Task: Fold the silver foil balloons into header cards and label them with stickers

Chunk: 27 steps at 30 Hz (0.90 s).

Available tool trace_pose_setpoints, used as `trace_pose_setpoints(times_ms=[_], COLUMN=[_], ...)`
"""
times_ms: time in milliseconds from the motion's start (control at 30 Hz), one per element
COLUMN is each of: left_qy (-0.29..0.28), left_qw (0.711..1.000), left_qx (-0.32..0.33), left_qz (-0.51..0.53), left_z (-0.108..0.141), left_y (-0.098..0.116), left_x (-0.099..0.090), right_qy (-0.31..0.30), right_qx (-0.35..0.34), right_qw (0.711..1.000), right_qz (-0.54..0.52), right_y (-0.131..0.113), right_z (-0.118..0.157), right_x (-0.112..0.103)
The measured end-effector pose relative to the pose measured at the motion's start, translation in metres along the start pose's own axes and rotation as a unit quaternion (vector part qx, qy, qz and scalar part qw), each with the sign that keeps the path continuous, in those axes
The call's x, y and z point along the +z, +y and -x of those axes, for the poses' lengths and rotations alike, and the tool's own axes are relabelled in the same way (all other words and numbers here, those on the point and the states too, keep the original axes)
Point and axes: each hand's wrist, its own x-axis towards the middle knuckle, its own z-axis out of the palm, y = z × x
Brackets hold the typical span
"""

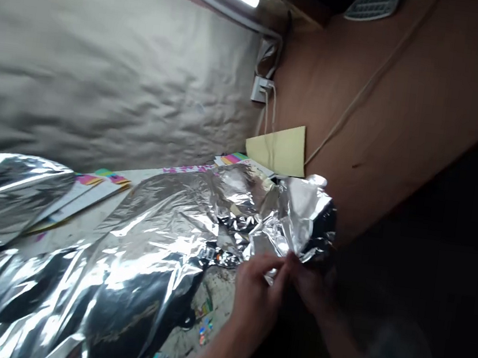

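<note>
Silver film (163, 228) sprawls centre to 8 o'clock, mostly spread, pretty wrinkly. End at 4 o'clock looks bunched, unsmoothed imo; left hand (256, 297) and right hand (310, 283) pinch it, grip basically closed. Worktop (218, 292) shows bare near 6 o'clock.

Shiny silver foil sheet (164, 216), crinkled and bunched at one end, lies spread loosely across the cluttered counter (218, 295).

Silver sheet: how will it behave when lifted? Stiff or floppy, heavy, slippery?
Likely floppy: the silver sheet sags in loose folds and crumples easily. Probably light for its size, since it looks film-thin. Its smooth shine suggests it may slip.
</note>
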Motion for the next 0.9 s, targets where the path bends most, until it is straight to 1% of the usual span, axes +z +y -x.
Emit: trace_pose_setpoints(times_ms=[33, 67, 100, 133, 200, 233, 267, 300, 333, 367, 400, 433, 467, 500, 533, 567, 600, 633, 667, 700, 767, 833, 900], left_qy=[0.011, 0.019, 0.026, 0.036, 0.060, 0.083, 0.107, 0.136, 0.180, 0.213, 0.249, 0.276, 0.291, 0.296, 0.288, 0.271, 0.252, 0.234, 0.221, 0.216, 0.227, 0.227, 0.195], left_qw=[0.999, 0.998, 0.997, 0.996, 0.991, 0.986, 0.978, 0.969, 0.953, 0.933, 0.908, 0.879, 0.852, 0.829, 0.813, 0.804, 0.800, 0.798, 0.797, 0.798, 0.801, 0.801, 0.800], left_qx=[0.013, 0.018, 0.016, 0.014, 0.015, 0.010, -0.005, -0.031, -0.068, -0.103, -0.132, -0.159, -0.183, -0.205, -0.226, -0.241, -0.252, -0.259, -0.262, -0.263, -0.267, -0.286, -0.312], left_qz=[-0.035, -0.058, -0.072, -0.082, -0.117, -0.146, -0.177, -0.205, -0.234, -0.270, -0.311, -0.354, -0.394, -0.427, -0.452, -0.470, -0.483, -0.491, -0.496, -0.497, -0.486, -0.474, -0.473], left_z=[0.002, 0.004, 0.008, 0.012, 0.029, 0.041, 0.055, 0.071, 0.088, 0.105, 0.120, 0.134, 0.145, 0.155, 0.161, 0.166, 0.169, 0.169, 0.169, 0.167, 0.162, 0.155, 0.148], left_y=[-0.001, -0.002, -0.003, -0.004, -0.003, -0.002, -0.001, 0.000, 0.002, 0.005, 0.007, 0.008, 0.009, 0.008, 0.006, 0.003, 0.000, -0.003, -0.006, -0.008, -0.009, -0.005, -0.001], left_x=[-0.003, -0.010, -0.021, -0.035, -0.073, -0.096, -0.121, -0.145, -0.170, -0.193, -0.214, -0.232, -0.247, -0.258, -0.265, -0.269, -0.271, -0.270, -0.268, -0.266, -0.263, -0.263, -0.266], right_qy=[-0.036, -0.054, -0.053, -0.038, -0.018, -0.024, -0.046, -0.087, -0.145, -0.215, -0.292, -0.367, -0.431, -0.479, -0.514, -0.534, -0.543, -0.541, -0.531, -0.516, -0.492, -0.509, -0.550], right_qx=[0.009, 0.006, -0.016, -0.052, -0.133, -0.162, -0.185, -0.208, -0.237, -0.273, -0.313, -0.350, -0.379, -0.395, -0.402, -0.403, -0.401, -0.399, -0.397, -0.394, -0.387, -0.372, -0.354], right_qw=[0.999, 0.998, 0.996, 0.994, 0.985, 0.980, 0.976, 0.967, 0.951, 0.925, 0.887, 0.841, 0.795, 0.756, 0.727, 0.709, 0.700, 0.699, 0.704, 0.713, 0.728, 0.727, 0.712], right_qz=[0.013, 0.038, 0.066, 0.091, 0.110, 0.109, 0.109, 0.117, 0.133, 0.152, 0.172, 0.187, 0.198, 0.206, 0.214, 0.223, 0.233, 0.244, 0.255, 0.266, 0.279, 0.273, 0.256], right_y=[-0.010, -0.019, -0.027, -0.035, -0.050, -0.057, -0.065, -0.073, -0.080, -0.086, -0.091, -0.095, -0.096, -0.096, -0.094, -0.091, -0.086, -0.082, -0.077, -0.073, -0.067, -0.062, -0.058], right_z=[-0.010, -0.020, -0.031, -0.042, -0.061, -0.066, -0.068, -0.064, -0.056, -0.043, -0.028, -0.011, 0.005, 0.021, 0.034, 0.044, 0.052, 0.057, 0.060, 0.062, 0.064, 0.066, 0.070], right_x=[0.015, 0.029, 0.043, 0.057, 0.088, 0.105, 0.124, 0.144, 0.163, 0.181, 0.198, 0.211, 0.222, 0.230, 0.235, 0.238, 0.238, 0.237, 0.234, 0.230, 0.221, 0.212, 0.207])
